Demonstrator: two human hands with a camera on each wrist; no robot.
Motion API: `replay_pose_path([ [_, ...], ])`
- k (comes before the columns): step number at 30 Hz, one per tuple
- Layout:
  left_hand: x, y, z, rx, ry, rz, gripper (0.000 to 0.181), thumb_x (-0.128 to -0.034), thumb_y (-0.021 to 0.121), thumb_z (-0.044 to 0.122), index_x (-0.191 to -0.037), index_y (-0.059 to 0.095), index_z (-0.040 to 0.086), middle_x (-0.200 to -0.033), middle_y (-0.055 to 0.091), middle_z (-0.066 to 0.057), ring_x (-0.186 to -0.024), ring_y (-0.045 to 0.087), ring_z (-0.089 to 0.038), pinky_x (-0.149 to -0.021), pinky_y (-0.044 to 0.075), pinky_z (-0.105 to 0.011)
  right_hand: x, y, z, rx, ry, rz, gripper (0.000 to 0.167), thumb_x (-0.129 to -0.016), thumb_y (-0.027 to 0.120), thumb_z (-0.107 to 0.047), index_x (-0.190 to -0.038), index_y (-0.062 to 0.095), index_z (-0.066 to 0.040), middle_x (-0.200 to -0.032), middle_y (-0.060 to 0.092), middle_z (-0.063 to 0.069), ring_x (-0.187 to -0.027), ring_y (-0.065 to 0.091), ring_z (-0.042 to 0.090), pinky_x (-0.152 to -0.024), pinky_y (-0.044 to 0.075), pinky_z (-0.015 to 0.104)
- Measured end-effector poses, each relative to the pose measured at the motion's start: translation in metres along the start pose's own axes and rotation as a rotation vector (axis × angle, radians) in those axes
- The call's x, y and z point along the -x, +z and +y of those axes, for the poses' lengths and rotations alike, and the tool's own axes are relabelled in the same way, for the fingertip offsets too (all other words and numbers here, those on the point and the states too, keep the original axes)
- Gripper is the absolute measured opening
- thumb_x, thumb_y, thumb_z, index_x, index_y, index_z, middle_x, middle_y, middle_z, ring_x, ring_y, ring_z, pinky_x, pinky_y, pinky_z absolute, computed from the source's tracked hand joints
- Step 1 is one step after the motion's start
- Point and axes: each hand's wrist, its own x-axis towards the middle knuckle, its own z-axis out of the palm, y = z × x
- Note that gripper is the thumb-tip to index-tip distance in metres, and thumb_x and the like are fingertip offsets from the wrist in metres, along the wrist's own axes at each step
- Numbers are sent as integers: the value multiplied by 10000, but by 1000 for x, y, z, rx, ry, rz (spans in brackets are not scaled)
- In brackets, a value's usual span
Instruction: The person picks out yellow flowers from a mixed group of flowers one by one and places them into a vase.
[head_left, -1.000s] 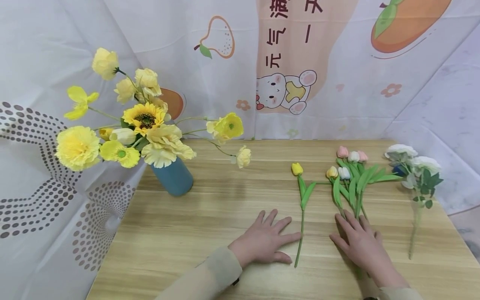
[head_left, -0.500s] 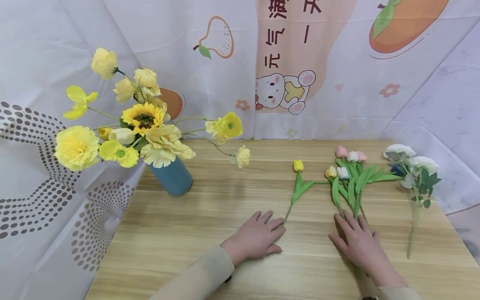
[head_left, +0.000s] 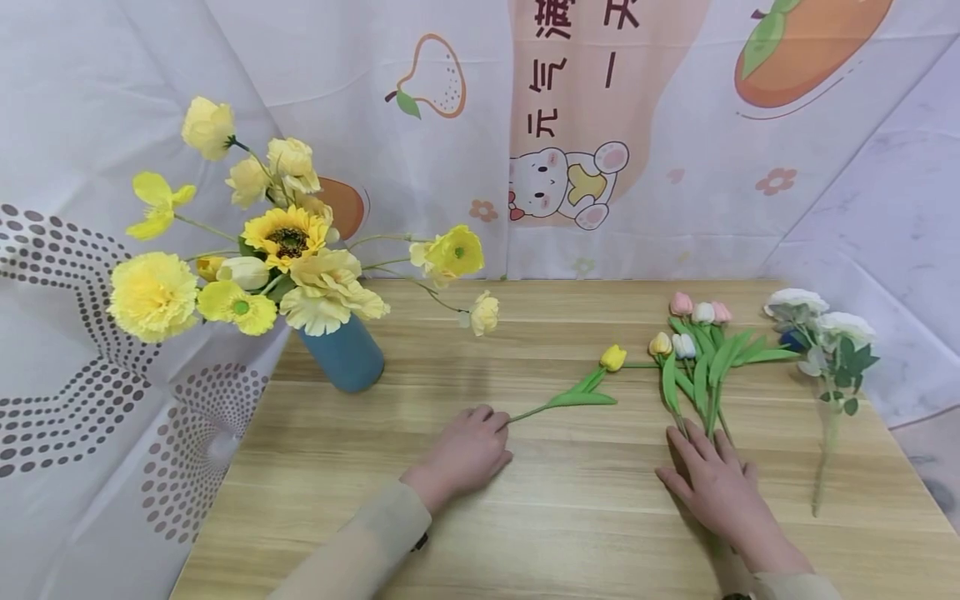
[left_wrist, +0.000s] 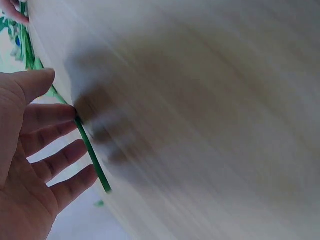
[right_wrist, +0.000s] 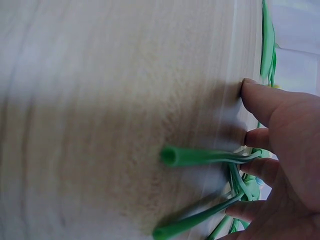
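Observation:
A single yellow tulip [head_left: 581,399] lies aslant on the wooden table, bloom toward the right. My left hand [head_left: 465,450] is at the lower end of its stem. In the left wrist view, the extended fingertips touch the green stem [left_wrist: 92,152], and the thumb stands apart from it. On the right, a bunch of pink, white and yellow tulips [head_left: 705,367] lies with its blooms away from me. My right hand [head_left: 716,487] rests on their stems with fingers spread. Cut ends of the stems [right_wrist: 200,156] stick out beneath the palm in the right wrist view.
At the left, a blue vase [head_left: 345,354] holds several yellow flowers [head_left: 288,237] that spread wide over the table. White flowers [head_left: 843,329] with a pale stem lie at the right edge. A printed cloth [head_left: 420,183] hangs behind the wooden table [head_left: 420,333].
My left hand has slid left along the table, dragging the yellow tulip's stem end with it. The tulip has swung from nearly upright in view to slanting right. My right hand stays in place.

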Motion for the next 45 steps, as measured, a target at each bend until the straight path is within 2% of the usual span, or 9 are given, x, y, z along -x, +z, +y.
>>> replay_pose_path([
  [9,-1,5,-17,-44,-70,38,350,-1024,595,414,-930,784,134,-1088,688,-9,-1025,630,-209,-894,561,-422,0,1,-2,-1,1,14,683,-999,614,-490,-1475,469,-22,-1525,376,306,-1341,244,694,-890,207,911],
  [12,-8,5,-15,-23,-89,58,281,-1039,576,365,-1013,759,153,-1040,690,-5,-983,640,-200,-850,567,-408,0,2,-1,-8,1,16,684,-1000,615,-488,-1476,466,-20,-1526,373,309,-1343,239,696,-889,202,911],
  [16,-22,2,-7,3,-114,72,249,-1067,532,260,-1233,691,163,-1092,690,-7,-989,644,-194,-807,569,-383,0,3,-1,-14,0,19,685,-1001,614,-487,-1479,464,-21,-1529,372,310,-1346,235,696,-891,196,911],
  [19,-33,0,-1,-1,-129,82,271,-1059,541,195,-1293,674,162,-1137,689,-3,-1001,635,-190,-815,565,-363,1,2,-1,-13,2,16,684,-1002,610,-491,-1478,464,-22,-1530,372,307,-1346,236,694,-890,199,908],
  [24,-48,1,7,-33,-150,91,242,-1002,617,165,-1223,713,146,-1110,693,0,-980,624,-180,-826,554,-331,0,2,-1,-16,6,7,684,-1004,605,-492,-1480,460,-22,-1532,368,305,-1350,230,691,-891,195,909],
  [28,-55,7,11,-62,-151,104,175,-976,647,159,-1121,744,137,-1015,672,-2,-901,619,-167,-756,556,-310,0,2,-1,-16,7,7,683,-1004,606,-492,-1480,460,-26,-1536,365,301,-1352,230,689,-891,193,912],
  [33,-57,13,14,-91,-143,176,98,-946,665,104,-955,755,142,-880,628,9,-771,597,-141,-610,525,-267,0,2,-2,-15,4,9,679,-1003,609,-488,-1478,461,-26,-1532,367,301,-1349,235,689,-887,198,913],
  [37,-55,12,13,-103,-149,203,97,-934,671,84,-902,737,148,-825,605,17,-714,572,-127,-541,492,-253,0,1,-2,-13,-2,17,671,-1004,613,-477,-1476,463,-24,-1525,371,304,-1345,241,690,-879,203,914],
  [45,-48,12,9,-91,-156,186,86,-928,673,72,-885,698,141,-793,602,10,-695,575,-119,-538,491,-242,0,1,-2,-6,-5,22,669,-1000,622,-471,-1470,468,-22,-1518,377,299,-1339,249,691,-872,213,913],
])
